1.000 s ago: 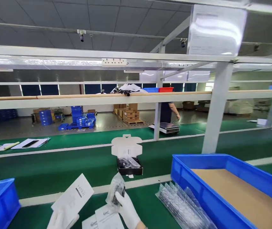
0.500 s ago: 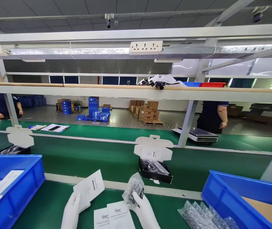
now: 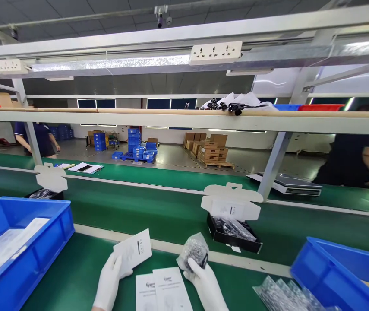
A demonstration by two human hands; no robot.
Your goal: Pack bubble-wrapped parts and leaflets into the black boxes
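My left hand (image 3: pixel 112 276), in a white glove, grips the lower left edge of a white printed leaflet (image 3: pixel 135 249), which is tilted above the green bench. A bubble-wrapped item (image 3: pixel 194 251), dark at one side, is clasped in my gloved right hand (image 3: pixel 203 278), thumb on top; the wrap hides what is inside. Between my wrists, two white printed sheets (image 3: pixel 173 289) overlap on the bench. Beyond my right hand an open black box (image 3: pixel 234 235) with a raised white lid (image 3: pixel 231 203) holds clear-bagged contents.
Blue bins stand left (image 3: pixel 51 237) and right (image 3: pixel 313 263). Several bubble-wrap packs (image 3: pixel 281 296) lie beside the right bin. Another open box (image 3: pixel 50 190) is farther left. A scale (image 3: pixel 296 185) sits across the line, below a shelf (image 3: pixel 158 119). Two people stand beyond.
The view has swung left and tilted, so bench things appear farther right. Both hands keep their holds. The person at the right shows farther right, partly blurred.
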